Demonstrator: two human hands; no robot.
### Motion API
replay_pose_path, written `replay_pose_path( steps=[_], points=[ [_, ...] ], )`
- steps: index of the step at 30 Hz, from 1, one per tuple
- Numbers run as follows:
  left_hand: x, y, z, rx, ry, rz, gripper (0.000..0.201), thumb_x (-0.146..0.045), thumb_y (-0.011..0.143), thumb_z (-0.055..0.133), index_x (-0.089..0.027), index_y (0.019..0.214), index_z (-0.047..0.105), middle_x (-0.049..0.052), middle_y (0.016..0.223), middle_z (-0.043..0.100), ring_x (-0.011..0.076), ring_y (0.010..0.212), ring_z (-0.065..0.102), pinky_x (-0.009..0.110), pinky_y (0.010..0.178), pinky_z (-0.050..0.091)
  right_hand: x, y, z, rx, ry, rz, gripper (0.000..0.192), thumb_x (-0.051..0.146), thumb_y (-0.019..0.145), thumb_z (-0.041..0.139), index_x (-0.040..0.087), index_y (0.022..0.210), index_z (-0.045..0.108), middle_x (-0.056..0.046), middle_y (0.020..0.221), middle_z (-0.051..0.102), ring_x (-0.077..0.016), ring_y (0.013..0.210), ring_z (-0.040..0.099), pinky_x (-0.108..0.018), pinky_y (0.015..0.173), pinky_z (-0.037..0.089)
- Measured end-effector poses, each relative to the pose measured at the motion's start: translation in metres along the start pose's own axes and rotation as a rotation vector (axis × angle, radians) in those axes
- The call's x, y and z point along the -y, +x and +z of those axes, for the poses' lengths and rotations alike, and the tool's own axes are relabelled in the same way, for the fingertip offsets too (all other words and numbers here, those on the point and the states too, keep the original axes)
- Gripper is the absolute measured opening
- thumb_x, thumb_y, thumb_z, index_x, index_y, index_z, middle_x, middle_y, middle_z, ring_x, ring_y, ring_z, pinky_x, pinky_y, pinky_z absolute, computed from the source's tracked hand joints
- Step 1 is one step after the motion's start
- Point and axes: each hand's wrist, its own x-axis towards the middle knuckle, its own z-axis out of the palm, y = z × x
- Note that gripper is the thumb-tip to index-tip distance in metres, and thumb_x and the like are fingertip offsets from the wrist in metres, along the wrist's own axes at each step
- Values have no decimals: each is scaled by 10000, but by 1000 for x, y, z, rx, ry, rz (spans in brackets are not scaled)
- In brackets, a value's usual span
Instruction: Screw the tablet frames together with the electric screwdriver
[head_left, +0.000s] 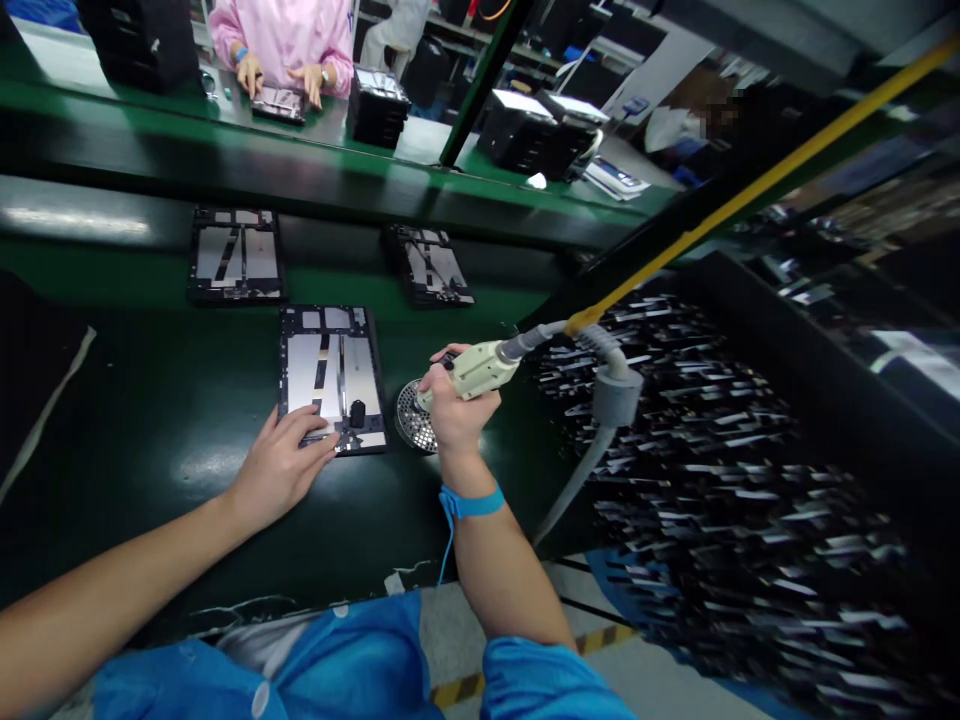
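Note:
An opened tablet (300,375) lies on the green bench, its silver batteries, dark ribbon cables and small boards showing. My left hand (281,465) rests on its lower edge, fingers stretched out and apart, tips touching the part near the bottom cables. A small black piece (358,412) sits on the tablet just beyond those fingertips. In my right hand (457,410) is a pale electric screwdriver (480,370), fingers wrapped round its body. The tool's front end is over a round metal dish with holes (409,415), right of the tablet; its tip is hidden.
Two stacks of opened tablets, left (259,255) and right (435,265), stand behind. A grey cable (581,480) hangs at right beside a rack of many thin dark parts (712,480). Across the bench, a person in pink (285,40) handles another device.

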Motion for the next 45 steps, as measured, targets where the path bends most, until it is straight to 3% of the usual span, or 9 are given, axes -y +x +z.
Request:
replay_pose_path(
  steps=[9, 14, 19, 24, 31, 39, 45],
  points=[
    [1, -2, 2, -8, -35, -7, 207, -213, 1021, 587, -228, 1173, 727, 118, 1216, 696, 316, 1278, 609, 542, 1026, 515, -3, 0, -1, 8, 0, 15, 197, 251, 771, 722, 194, 942, 640, 21, 789, 687, -93, 483, 604, -261, 510, 542],
    [5, 5, 8, -51, -73, -1, 199, -218, 1016, 594, -223, 1158, 734, 123, 1202, 694, 317, 1266, 614, 549, 1025, 518, 14, -3, 1, 19, 28, -30, 154, 251, 827, 685, 208, 960, 622, 29, 785, 664, -92, 482, 596, -262, 506, 523],
    [7, 12, 13, -42, -98, -7, 210, -235, 1021, 587, -233, 1164, 740, 119, 1191, 695, 314, 1282, 606, 562, 1058, 493, 35, -33, 16, 204, 164, 8, 191, 297, 876, 671, 263, 1049, 598, 22, 892, 654, -91, 498, 615, -266, 491, 531],
    [7, 11, 13, -44, -106, -23, 223, -252, 1029, 576, -248, 1180, 741, 112, 1195, 695, 305, 1300, 595, 560, 1082, 471, 34, -55, 31, 358, 224, 32, 266, 327, 881, 714, 277, 1112, 592, 6, 979, 670, -92, 524, 628, -271, 495, 560],
    [6, 11, 13, -29, -123, -39, 247, -254, 1030, 572, -265, 1211, 739, 104, 1209, 684, 290, 1300, 581, 550, 1100, 459, 28, -57, 35, 387, 277, 59, 243, 257, 877, 721, 251, 1098, 618, -3, 975, 660, -98, 548, 637, -278, 512, 561],
    [5, 12, 11, -28, -96, -18, 211, -246, 1028, 576, -242, 1158, 742, 112, 1222, 686, 297, 1253, 604, 542, 1071, 464, 22, -63, 33, 431, 159, 34, 258, 261, 851, 717, 243, 1089, 620, 5, 911, 661, -119, 638, 652, -280, 589, 588],
    [6, 11, 11, -26, -107, -14, 220, -232, 1027, 576, -236, 1192, 721, 114, 1207, 689, 295, 1256, 609, 522, 1044, 483, 29, -57, 32, 402, 131, -1, 206, 260, 848, 703, 241, 1040, 630, 0, 928, 678, -100, 571, 637, -261, 537, 569]
  ],
)
